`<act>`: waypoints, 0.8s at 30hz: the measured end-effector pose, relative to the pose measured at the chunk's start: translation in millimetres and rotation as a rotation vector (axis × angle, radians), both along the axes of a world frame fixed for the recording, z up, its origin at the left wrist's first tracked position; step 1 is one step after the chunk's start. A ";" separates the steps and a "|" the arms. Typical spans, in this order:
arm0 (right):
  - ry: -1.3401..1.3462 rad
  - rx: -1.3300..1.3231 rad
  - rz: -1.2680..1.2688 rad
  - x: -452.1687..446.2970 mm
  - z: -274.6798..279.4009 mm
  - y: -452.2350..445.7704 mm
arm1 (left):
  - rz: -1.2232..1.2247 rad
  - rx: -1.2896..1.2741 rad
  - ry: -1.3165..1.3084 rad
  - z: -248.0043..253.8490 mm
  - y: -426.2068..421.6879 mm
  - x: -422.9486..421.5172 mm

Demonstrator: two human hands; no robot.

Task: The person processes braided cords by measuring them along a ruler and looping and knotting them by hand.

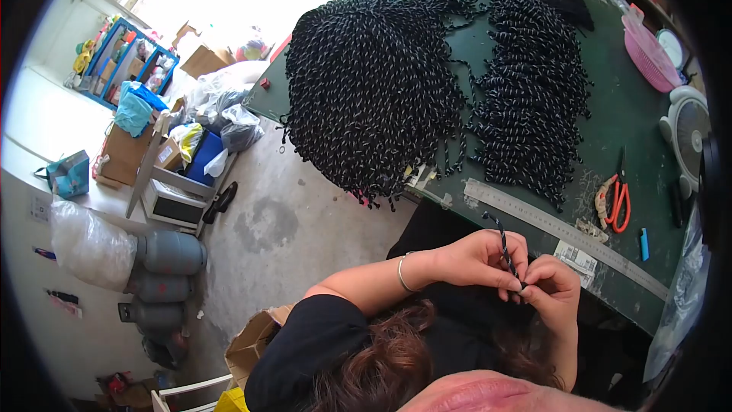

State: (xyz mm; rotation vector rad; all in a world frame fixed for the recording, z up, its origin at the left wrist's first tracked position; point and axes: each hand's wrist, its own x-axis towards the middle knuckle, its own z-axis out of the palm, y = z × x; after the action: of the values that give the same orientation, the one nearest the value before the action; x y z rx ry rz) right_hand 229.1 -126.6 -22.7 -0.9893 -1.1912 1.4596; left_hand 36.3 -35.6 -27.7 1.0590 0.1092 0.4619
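Observation:
A short black cord with white flecks (503, 243) is pinched between the fingertips of both hands, in front of the table edge. My left hand (488, 259) has its thumb and fingers closed on the cord, whose upper end sticks up and bends over. Close against it, my right hand (550, 282) pinches the cord's lower end. A large heap of the same cords (374, 91) hangs over the table's edge. Beside it lies a layered stack of cords (530, 99).
On the green table (610, 137) lie a steel ruler (564, 236), red-handled scissors (619, 202) and a blue lighter (644, 244). A pink basket (650, 53) and a fan (686, 137) stand at the right. Gas cylinders (171, 252) are at the left wall.

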 end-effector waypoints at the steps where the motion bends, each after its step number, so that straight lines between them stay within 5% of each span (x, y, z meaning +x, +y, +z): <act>1: 0.008 0.016 -0.005 -0.7 -3.4 0.1 | 0.026 0.017 0.002 0.2 -0.2 0.0; 18: 0.014 0.065 0.020 4.1 0.3 -0.2 | -0.229 -0.111 0.142 -1.8 0.9 -3.8; 24: 0.031 0.021 0.047 3.5 3.6 -0.7 | -0.124 -0.050 0.176 -4.8 -6.1 -6.8</act>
State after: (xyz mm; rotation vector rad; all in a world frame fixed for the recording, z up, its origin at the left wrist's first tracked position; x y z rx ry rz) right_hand 232.6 -127.3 -19.1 -0.9271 -1.2127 1.4916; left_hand 29.5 -41.6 -32.5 1.0496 0.2088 0.2524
